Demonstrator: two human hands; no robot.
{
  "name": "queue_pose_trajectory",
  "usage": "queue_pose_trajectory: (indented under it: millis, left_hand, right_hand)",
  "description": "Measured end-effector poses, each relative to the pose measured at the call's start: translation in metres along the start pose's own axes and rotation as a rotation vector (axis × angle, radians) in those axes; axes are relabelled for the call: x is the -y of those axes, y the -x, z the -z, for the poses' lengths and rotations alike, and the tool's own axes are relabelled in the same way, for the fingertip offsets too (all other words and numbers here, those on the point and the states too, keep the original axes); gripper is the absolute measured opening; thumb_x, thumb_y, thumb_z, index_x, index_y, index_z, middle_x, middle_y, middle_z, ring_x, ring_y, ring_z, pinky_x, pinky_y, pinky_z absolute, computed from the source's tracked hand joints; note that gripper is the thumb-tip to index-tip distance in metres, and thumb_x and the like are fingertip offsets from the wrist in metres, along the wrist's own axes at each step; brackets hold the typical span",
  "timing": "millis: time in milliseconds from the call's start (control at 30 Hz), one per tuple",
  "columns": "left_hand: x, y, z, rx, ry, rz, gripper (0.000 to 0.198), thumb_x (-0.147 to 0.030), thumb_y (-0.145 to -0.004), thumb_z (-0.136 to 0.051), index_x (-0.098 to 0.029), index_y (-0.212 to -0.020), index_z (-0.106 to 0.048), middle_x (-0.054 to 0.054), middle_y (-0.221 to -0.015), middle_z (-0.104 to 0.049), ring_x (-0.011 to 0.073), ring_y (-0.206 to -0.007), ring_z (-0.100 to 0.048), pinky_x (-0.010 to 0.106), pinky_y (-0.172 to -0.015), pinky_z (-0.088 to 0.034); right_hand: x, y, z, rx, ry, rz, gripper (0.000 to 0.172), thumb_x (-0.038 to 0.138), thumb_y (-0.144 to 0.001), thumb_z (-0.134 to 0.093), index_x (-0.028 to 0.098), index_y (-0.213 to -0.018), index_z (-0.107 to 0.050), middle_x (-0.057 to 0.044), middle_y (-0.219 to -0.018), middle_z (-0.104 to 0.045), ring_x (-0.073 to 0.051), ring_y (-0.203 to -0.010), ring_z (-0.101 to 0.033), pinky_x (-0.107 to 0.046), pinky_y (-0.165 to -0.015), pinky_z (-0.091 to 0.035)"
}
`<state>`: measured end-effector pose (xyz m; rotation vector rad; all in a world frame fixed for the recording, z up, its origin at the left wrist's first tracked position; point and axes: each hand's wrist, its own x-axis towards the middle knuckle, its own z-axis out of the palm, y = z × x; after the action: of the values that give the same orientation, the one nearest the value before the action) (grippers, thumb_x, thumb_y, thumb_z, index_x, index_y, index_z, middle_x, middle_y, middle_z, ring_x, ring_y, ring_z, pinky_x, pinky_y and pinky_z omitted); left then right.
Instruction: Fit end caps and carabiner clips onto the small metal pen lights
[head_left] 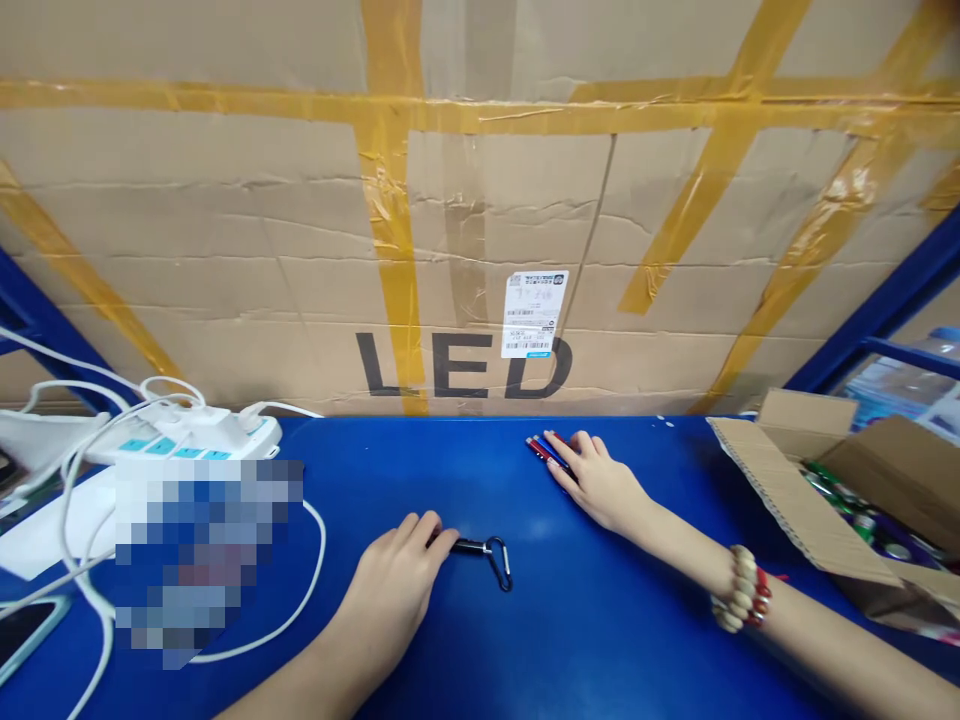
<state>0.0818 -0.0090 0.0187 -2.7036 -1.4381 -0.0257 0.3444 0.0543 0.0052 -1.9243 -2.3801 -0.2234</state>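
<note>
My left hand (397, 575) is closed around a slim black rod (470, 546) low over the blue table. A small black and silver carabiner (506, 562) hangs off the rod's right end; my fingers hide its other end. Farther back and to the right, my right hand (604, 482) reaches down to the tabletop. Its fingers are closed over several slim sticks, red (539, 451) and blue (553, 452), lying side by side with metallic tips. The hand covers their near ends, so their exact kind cannot be made out.
An open cardboard box (795, 495) with green and purple items stands at right. On the left are a white power strip (202, 440), loose white cables (319, 570) and a phone (30, 635). A taped carton (300, 250) marked LED walls off the back.
</note>
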Motion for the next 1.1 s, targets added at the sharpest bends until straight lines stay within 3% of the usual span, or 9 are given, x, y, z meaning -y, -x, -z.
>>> queue_pose_trajectory:
  millis: [233,567,667,900,1100]
  left_hand:
    - [0.008,0.002,0.005,0.034,-0.003,0.060,0.034,-0.002,-0.085,-0.046,-0.019,-0.110,-0.064,0.009,-0.100,-0.067,0.0256,-0.089,-0.063,0.038,-0.072,-0.055]
    - [0.024,0.023,0.015,0.006,0.018,0.230,0.018,-0.012,-0.085,-0.054,-0.018,-0.095,-0.068,0.007,-0.092,-0.070,0.0271,-0.088,-0.063,0.039,-0.071,-0.054]
    - [0.027,0.030,0.015,-0.015,0.023,0.271,0.016,-0.014,-0.085,-0.055,-0.016,-0.094,-0.068,0.007,-0.091,-0.071,0.0282,-0.089,-0.063,0.040,-0.072,-0.054]
    - [0.032,0.033,0.008,-0.077,0.046,0.301,0.017,-0.015,-0.086,-0.053,-0.014,-0.096,-0.067,0.010,-0.094,-0.070,0.0288,-0.092,-0.062,0.041,-0.073,-0.054]
    - [0.028,0.026,0.004,-0.121,0.092,0.266,0.016,-0.015,-0.084,-0.054,-0.014,-0.095,-0.067,0.009,-0.092,-0.070,0.0294,-0.094,-0.062,0.041,-0.075,-0.054]
  right_hand:
    - [0.049,-0.024,0.008,0.069,-0.272,0.397,0.050,0.041,-0.095,-0.031,0.026,-0.143,-0.028,-0.010,-0.120,-0.045,-0.022,-0.106,-0.044,-0.037,-0.090,-0.045]
    - [0.114,-0.062,0.016,0.201,-0.616,0.851,0.043,0.035,-0.090,-0.050,0.031,-0.133,-0.045,-0.004,-0.121,-0.052,-0.019,-0.103,-0.046,-0.038,-0.094,-0.037]
    - [0.125,-0.064,0.020,0.226,-0.632,0.900,0.037,0.033,-0.091,-0.050,0.028,-0.127,-0.051,-0.003,-0.122,-0.055,-0.020,-0.106,-0.048,-0.039,-0.094,-0.034]
    - [0.119,-0.050,0.036,0.007,-0.634,0.903,0.027,0.039,-0.082,-0.063,0.022,-0.102,-0.065,-0.002,-0.103,-0.063,-0.018,-0.100,-0.052,-0.034,-0.092,-0.032]
    - [0.110,-0.026,0.026,-0.034,-0.472,0.872,0.020,0.028,-0.086,-0.059,0.018,-0.102,-0.064,-0.005,-0.100,-0.062,-0.019,-0.095,-0.051,-0.035,-0.087,-0.034]
